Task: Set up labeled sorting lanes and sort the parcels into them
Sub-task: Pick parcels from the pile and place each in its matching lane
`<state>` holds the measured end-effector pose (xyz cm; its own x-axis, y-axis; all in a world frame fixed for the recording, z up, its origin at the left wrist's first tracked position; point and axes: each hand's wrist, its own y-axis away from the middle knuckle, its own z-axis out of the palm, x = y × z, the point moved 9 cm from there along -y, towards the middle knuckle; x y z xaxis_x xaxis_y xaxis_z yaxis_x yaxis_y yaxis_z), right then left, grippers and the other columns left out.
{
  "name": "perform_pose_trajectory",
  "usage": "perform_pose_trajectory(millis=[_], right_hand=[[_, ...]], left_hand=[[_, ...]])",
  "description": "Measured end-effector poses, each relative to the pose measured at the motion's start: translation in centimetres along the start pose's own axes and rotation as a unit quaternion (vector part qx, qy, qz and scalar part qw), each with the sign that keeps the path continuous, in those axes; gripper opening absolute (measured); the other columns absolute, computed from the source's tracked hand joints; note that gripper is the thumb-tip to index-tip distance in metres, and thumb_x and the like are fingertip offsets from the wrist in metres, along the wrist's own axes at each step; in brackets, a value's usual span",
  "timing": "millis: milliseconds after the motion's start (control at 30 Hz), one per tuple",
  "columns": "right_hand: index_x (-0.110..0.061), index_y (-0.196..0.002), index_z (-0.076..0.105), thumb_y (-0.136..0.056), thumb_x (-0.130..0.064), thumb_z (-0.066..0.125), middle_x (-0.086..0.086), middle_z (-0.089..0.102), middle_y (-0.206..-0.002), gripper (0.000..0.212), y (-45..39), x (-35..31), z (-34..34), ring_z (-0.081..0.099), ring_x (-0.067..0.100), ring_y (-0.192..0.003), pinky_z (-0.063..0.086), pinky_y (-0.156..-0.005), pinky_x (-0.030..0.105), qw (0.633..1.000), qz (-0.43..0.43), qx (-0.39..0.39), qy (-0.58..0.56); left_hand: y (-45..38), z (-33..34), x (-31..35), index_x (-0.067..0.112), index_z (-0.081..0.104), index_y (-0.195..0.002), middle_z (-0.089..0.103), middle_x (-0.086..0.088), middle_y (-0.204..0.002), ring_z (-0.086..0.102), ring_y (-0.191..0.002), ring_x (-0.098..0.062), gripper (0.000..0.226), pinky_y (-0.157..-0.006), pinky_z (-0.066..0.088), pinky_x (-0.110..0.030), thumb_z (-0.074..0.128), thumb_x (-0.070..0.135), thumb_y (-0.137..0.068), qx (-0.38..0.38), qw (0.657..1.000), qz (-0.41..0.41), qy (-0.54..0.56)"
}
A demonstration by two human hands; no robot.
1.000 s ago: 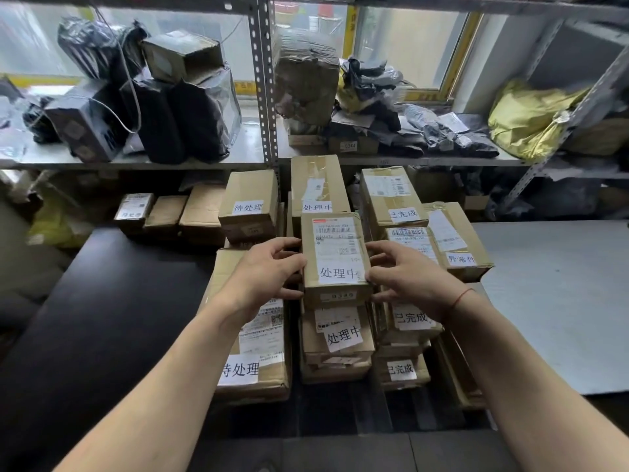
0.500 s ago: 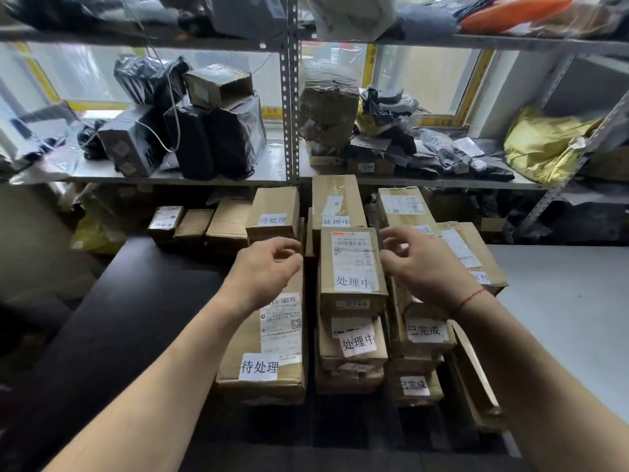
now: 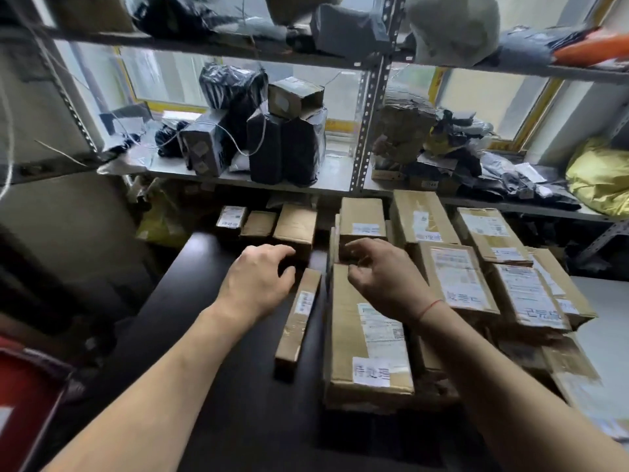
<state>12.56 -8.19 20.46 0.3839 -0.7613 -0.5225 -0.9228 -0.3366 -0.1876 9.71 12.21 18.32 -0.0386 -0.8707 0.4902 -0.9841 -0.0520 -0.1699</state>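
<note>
Both hands are seen low over the dark counter (image 3: 190,301), at the left edge of the sorted rows. The left hand (image 3: 257,279) is held with loosely curled fingers and nothing in it, its fingertips just above the far end of a long, narrow brown cardboard parcel (image 3: 297,323) that lies flat on the counter, apart from the rows. The right hand (image 3: 384,279) is likewise empty, fingers half curled, hovering over the far end of the large flat brown cardboard box (image 3: 369,338) whose white paper lane label (image 3: 371,371) sits at its near end. Further right, the taped brown cartons of the other lanes (image 3: 456,279) are stacked, each with a label. The narrow parcel looks to be the next one to be lifted, though contact cannot be confirmed through the motion blur. A good pick would be made across the parcel's short width, near its middle rather than its far tip, so it does not swing. Its shipping sticker should be read before a lane is chosen, and it should be laid square so the labels stay uncovered.
</note>
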Motion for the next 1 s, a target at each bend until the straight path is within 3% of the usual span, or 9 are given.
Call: perform_pose_trajectory(millis=[133,300,500,633,767,1000], right_hand=[[-0.024,-0.135,0.067,-0.097,-0.029,0.067,-0.004,0.070,-0.120,0.039,-2.2,-3.8,6.0,0.059,0.006,-0.100,0.048,-0.091,0.021,0.999,0.030,-0.020,0.024],[-0.020,-0.133,0.069,-0.095,-0.025,0.066,0.001,0.072,-0.118,0.039,-4.7,-6.5,12.3,0.068,0.018,-0.107,0.052,-0.100,0.032,0.995,0.080,-0.060,0.011],[-0.022,-0.141,0.064,-0.094,-0.029,0.066,0.002,0.071,-0.127,0.047,-9.3,-7.1,17.9,0.067,0.019,-0.112,0.051,-0.103,0.029,0.990,0.113,-0.087,0.006],[-0.022,-0.144,0.060,-0.096,-0.030,0.066,0.002,0.069,-0.132,0.049,-13.3,-6.6,21.7,0.066,0.019,-0.117,0.052,-0.107,0.037,0.987,0.121,-0.106,-0.011],[-0.020,-0.142,0.061,-0.095,-0.027,0.066,0.003,0.069,-0.132,0.048,-17.9,-6.0,25.4,0.066,0.019,-0.118,0.049,-0.104,0.029,0.984,0.126,-0.119,-0.039],[-0.019,-0.145,0.058,-0.095,-0.028,0.067,0.006,0.066,-0.136,0.052,-24.5,-6.0,31.9,0.063,0.022,-0.123,0.048,-0.109,0.033,0.978,0.141,-0.139,-0.064]], left_hand=[[-0.1,-1.7,-8.3,0.024,0.066,-0.141,0.071,-0.003,-0.132,0.059,-0.127,-0.027,0.043,-0.108,0.043,-0.035,0.065,0.031,-0.099,-0.011,1.000,-0.023,0.004],[-1.2,-2.7,-16.5,0.025,0.064,-0.142,0.070,-0.003,-0.134,0.061,-0.128,-0.027,0.046,-0.108,0.049,-0.041,0.065,0.033,-0.098,-0.017,0.997,-0.068,0.041],[-4.3,-1.7,-22.6,0.024,0.056,-0.150,0.067,-0.004,-0.138,0.059,-0.130,-0.027,0.053,-0.109,0.048,-0.043,0.065,0.033,-0.099,-0.027,0.991,-0.111,0.069],[-7.0,-0.6,-26.4,0.022,0.051,-0.153,0.064,-0.005,-0.143,0.057,-0.133,-0.028,0.058,-0.113,0.045,-0.042,0.065,0.034,-0.098,-0.020,0.984,-0.155,0.084],[-9.7,0.8,-30.0,0.021,0.048,-0.156,0.060,-0.004,-0.149,0.054,-0.138,-0.026,0.060,-0.116,0.042,-0.040,0.064,0.034,-0.099,-0.024,0.977,-0.193,0.084],[-15.1,3.8,-36.4,0.017,0.049,-0.154,0.059,-0.009,-0.149,0.051,-0.140,-0.026,0.060,-0.117,0.039,-0.037,0.067,0.031,-0.099,-0.021,0.968,-0.226,0.102]])
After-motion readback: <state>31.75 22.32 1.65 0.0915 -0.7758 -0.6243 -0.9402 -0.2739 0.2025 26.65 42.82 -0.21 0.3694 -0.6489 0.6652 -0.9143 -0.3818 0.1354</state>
